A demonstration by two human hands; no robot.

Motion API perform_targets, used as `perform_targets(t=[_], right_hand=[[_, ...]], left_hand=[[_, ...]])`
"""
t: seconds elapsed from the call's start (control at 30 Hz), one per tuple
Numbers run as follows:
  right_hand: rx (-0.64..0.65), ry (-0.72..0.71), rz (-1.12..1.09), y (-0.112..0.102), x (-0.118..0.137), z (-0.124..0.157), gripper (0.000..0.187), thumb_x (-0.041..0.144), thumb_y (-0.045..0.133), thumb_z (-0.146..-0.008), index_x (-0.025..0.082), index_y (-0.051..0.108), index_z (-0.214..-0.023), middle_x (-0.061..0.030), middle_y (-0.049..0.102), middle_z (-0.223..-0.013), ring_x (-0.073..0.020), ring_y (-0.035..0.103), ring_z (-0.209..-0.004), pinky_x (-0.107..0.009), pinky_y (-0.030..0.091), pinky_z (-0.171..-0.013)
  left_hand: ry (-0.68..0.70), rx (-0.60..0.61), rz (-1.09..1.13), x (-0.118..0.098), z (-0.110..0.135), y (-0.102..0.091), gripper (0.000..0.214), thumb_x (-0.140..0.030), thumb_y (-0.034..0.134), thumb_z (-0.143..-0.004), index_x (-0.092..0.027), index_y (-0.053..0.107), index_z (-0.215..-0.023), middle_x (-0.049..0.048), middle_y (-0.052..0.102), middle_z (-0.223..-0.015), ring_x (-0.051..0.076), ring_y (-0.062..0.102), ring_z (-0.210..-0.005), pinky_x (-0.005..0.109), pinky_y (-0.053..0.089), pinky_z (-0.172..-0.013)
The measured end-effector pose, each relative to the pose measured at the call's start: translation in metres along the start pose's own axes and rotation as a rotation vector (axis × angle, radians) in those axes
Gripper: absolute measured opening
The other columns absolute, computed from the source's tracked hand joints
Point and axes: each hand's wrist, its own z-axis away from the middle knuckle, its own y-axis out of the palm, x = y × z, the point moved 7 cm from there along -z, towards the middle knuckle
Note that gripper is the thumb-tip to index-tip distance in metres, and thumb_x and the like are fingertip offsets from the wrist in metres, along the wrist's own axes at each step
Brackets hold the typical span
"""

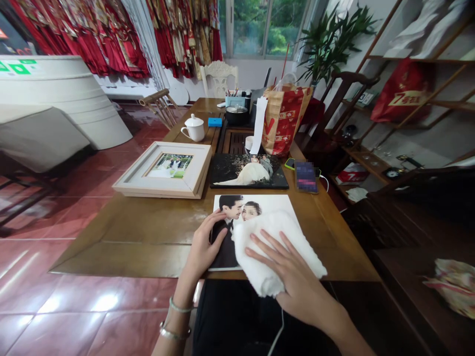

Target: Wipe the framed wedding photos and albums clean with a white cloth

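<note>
A large photo print point(218, 247) of a couple's heads lies flat near the table's front edge. My left hand point(208, 240) rests on its left side, fingers stretched and lightly bent, nothing held. Over the print's lower right lies a thick white cloth point(247, 235), whose lower edge hangs past the table edge. My right hand point(284, 262) presses on this cloth from above with fingers spread; the thumb cannot be made out. Just behind is a dark wedding photo panel point(248, 173). To its left are stacked pale picture frames point(166, 168).
The wooden table point(122, 237) also bears a lidded white cup point(195, 129), a blue box point(214, 122), a black bowl point(236, 116), a red-brown paper bag point(284, 118) and a phone point(306, 178) with a white cable. Wooden shelves point(393, 173) stand at the right.
</note>
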Motion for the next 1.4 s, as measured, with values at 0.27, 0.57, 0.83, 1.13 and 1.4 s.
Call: perform_targets(t=[0.27,0.57,0.83,1.13,1.4], right_hand=[[-0.237,0.337,0.086,-0.021,-0.068,-0.012,0.082,0.005,0.042,-0.067,0.029,0.038,-0.145,0.0028,0.032,-0.156,-0.0221,0.018,-0.146,-0.056,0.012,-0.118],[-0.111,0.151,0.133,0.002,0.001,-0.049,0.084,0.012,0.052,-0.068,0.025,0.032,-0.148,-0.001,0.019,-0.16,-0.0266,0.003,-0.148,-0.057,0.0,-0.118],[0.095,-0.132,-0.14,0.014,0.052,-0.016,0.084,0.013,0.05,-0.064,0.029,0.035,-0.146,0.0065,0.021,-0.159,-0.0193,0.005,-0.148,-0.048,-0.006,-0.12],[-0.204,0.236,-0.061,-0.018,-0.04,-0.002,0.08,0.005,0.04,-0.069,0.035,0.038,-0.144,0.0093,0.035,-0.153,-0.016,0.018,-0.146,-0.05,0.01,-0.12],[-0.233,0.406,0.131,-0.025,-0.06,-0.062,0.071,0.016,0.051,-0.075,0.02,0.039,-0.145,-0.0053,0.03,-0.156,-0.0314,0.015,-0.146,-0.06,0.009,-0.116]], left_hand=[[0.005,-0.001,0.02,0.0,-0.001,0.0,0.025,-0.025,0.055,-0.09,-0.021,0.061,-0.114,0.0096,0.062,-0.129,0.024,0.048,-0.131,0.044,0.037,-0.111],[-0.076,-0.024,0.109,-0.001,0.003,-0.003,0.034,-0.034,0.038,-0.099,-0.021,0.056,-0.125,0.0093,0.059,-0.133,0.022,0.052,-0.127,0.041,0.037,-0.11],[0.003,0.044,0.245,-0.011,0.006,-0.004,0.049,-0.039,0.019,-0.102,-0.018,0.052,-0.131,0.0098,0.058,-0.135,0.023,0.046,-0.132,0.042,0.033,-0.113],[0.026,0.103,-0.04,-0.01,0.002,0.008,0.033,-0.026,0.048,-0.094,-0.022,0.055,-0.126,0.0103,0.055,-0.138,0.025,0.045,-0.134,0.044,0.036,-0.112],[0.043,0.084,-0.056,-0.007,0.002,0.009,0.036,-0.026,0.049,-0.094,-0.021,0.055,-0.129,0.0109,0.053,-0.14,0.024,0.045,-0.134,0.047,0.036,-0.113]])
